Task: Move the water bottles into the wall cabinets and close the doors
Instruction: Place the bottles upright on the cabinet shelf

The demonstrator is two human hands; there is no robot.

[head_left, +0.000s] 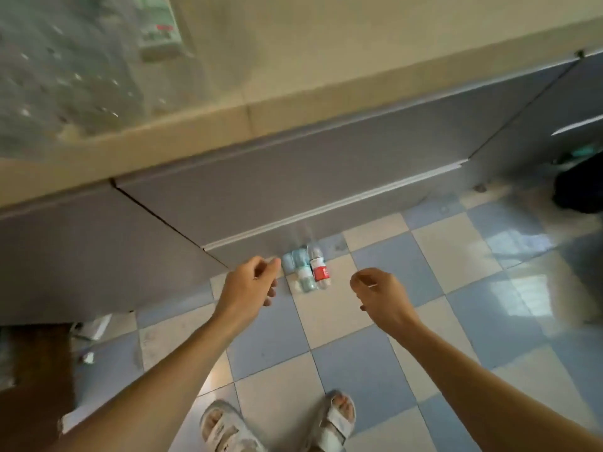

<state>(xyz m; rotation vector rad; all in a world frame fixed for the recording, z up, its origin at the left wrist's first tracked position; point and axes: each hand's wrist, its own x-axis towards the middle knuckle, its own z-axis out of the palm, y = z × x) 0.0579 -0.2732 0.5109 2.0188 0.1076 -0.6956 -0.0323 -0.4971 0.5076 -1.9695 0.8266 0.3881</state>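
Head view. Left hand point(253, 282): fingers loosely curled, holding nothing, hanging in the air just left of the water bottles point(306, 270). Right hand point(380, 293): fingers likewise loosely curled and empty, to the right of the bottles and a little farther from them. Neither hand touches a bottle.

Water bottles: a small cluster on the checkered floor point(359, 360), close against the foot of the grey base cabinet point(261, 187). One carries a red label point(320, 272); the others carry pale blue-green labels point(301, 267). The picture is blurred, so an exact count cannot be told.

Surroundings, relative to the bottles: grey cabinet fronts directly behind, topped by a beige countertop point(293, 112). A clear plastic sheet point(65, 76) lies on the counter far to the upper left. A dark object point(577, 190) sits on the floor well to the right. A brown item point(36, 360) lies low to the left, beside the cabinet. Two feet in pale sandals point(277, 422) stand on the tiles below the bottles.

Open room: bare tiles lie on the near side and to the right of the bottles; the cabinet front closes off the far side.
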